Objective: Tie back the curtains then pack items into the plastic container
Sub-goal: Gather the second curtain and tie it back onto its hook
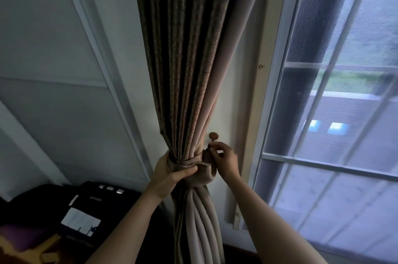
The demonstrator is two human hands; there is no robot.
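A brown patterned curtain [183, 59] with a pale lining hangs in the middle, gathered into a bunch at waist height. A satin tieback band [206, 172] wraps around the bunch. My left hand [172, 170] squeezes the gathered curtain and band from the left. My right hand [224, 159] pinches the end loop of the tieback just below a round brown wall hook [213, 135] on the strip of wall beside the window. The plastic container is not in view.
A window with a mesh screen [336, 113] fills the right side. A white panelled wall [64, 102] is on the left. A black device with silver buttons [103, 199] and dark bags sit at lower left, with a wooden surface [25, 250] below.
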